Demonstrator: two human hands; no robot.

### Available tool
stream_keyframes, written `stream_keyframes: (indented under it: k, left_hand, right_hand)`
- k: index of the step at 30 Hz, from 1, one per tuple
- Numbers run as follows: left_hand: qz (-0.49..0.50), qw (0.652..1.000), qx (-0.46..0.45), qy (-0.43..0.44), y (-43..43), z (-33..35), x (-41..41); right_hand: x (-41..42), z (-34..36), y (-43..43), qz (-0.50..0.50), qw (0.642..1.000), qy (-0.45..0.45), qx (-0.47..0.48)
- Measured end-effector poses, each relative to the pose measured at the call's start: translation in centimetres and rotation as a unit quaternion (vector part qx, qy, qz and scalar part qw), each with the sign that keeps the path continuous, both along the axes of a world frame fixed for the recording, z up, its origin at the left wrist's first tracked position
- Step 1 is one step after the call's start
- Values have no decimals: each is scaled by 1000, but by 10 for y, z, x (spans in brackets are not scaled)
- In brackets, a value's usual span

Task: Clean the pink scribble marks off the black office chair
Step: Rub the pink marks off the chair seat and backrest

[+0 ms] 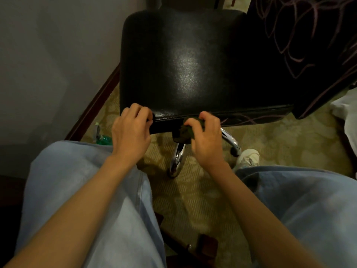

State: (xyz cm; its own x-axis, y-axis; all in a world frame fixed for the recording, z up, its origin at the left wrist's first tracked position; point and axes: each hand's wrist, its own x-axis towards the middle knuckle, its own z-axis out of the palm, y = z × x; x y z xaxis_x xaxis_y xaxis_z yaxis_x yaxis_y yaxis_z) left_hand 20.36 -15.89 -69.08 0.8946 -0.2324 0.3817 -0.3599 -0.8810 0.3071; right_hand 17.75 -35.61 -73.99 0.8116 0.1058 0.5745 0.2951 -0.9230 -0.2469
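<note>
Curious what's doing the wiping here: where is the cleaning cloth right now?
The dark green cloth is bunched in the right hand, at the front edge of the black leather chair seat, beside pink scribbles.

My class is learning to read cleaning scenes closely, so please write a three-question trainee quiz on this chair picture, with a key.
1. True or false: the left hand grips the front edge of the black chair seat.
2. Multiple choice: what does the right hand hold? A) a dark green cloth B) a white towel C) a yellow brush
3. Fill the gap: on the seat's front edge, pink scribble marks show to the ____ of the right hand.

Key: 1 true; 2 A; 3 right.
</note>
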Motion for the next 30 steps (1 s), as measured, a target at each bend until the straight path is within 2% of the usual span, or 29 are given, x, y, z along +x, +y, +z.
stream_keyframes:
  k: [4, 8, 11, 15, 21, 26, 30]
  left_hand:
    - [0, 1000, 13, -9, 0, -2, 3]
    - [0, 1000, 13, -14, 1, -4, 4]
    - [0, 1000, 8, -16, 1, -4, 4]
    - [19, 1000, -2, -21, 1, -4, 6]
    - [79, 996, -2, -27, 2, -4, 9]
    - [35, 998, 11, -57, -6, -1, 9]
    - [25, 999, -5, -44, -11, 0, 19]
  right_hand:
    - [4, 6, -40, -21, 999, -37, -3]
    - [0, 4, -64, -73, 997, -29, 15]
    - [-5, 5, -60, -107, 993, -14, 57]
    - [-14, 19, -37, -98, 990, -29, 98]
    - [1, 24, 6, -35, 999, -1, 40]
    - [18, 8, 38, -5, 1000, 9, -10]
    - [21, 13, 23, 19, 997, 14, -72]
